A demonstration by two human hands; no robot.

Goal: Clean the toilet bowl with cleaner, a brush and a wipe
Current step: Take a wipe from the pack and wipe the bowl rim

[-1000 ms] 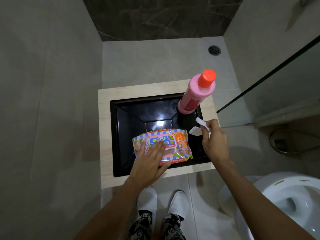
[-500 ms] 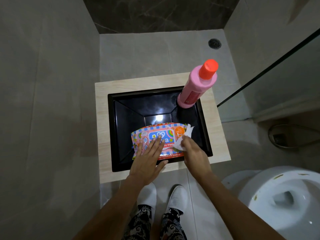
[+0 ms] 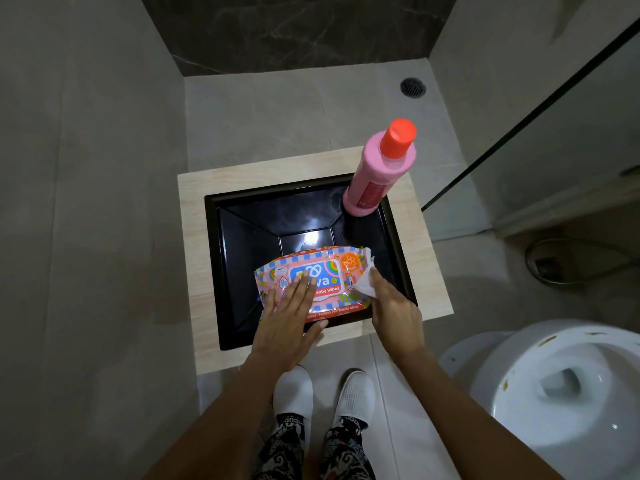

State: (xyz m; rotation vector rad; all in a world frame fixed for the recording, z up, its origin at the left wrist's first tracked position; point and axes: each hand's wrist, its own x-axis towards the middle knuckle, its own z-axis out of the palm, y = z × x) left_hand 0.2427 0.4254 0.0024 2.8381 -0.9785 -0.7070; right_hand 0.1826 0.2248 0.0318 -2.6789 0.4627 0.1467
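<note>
- Centrally, the white crumpled wet wipe (image 3: 363,282) stuck up from the right end of the colourful flat plastic pack of baby wipes (image 3: 322,282), and the right hand (image 3: 394,313) pinched it there, so the pull looked to run up and to the right, away from the pack.
- The pack's long axis ran left to right across the frame's middle; the left hand (image 3: 287,320) lay flat on its left half, fingers straight, grip holding nothing, only pressing it down.
- The pack rested over the near part of the black square basin (image 3: 242,244) sunk in the pale wood-look table (image 3: 194,216); the basin's depth otherwise looked bare.
- A pink cleaner bottle with an orange-red cap (image 3: 381,168) stood at the basin's upper right corner.
- The white toilet bowl (image 3: 554,393), with yellowish specks on its rim, sat at lower right, nearer the right hand; no brush was visible.
</note>
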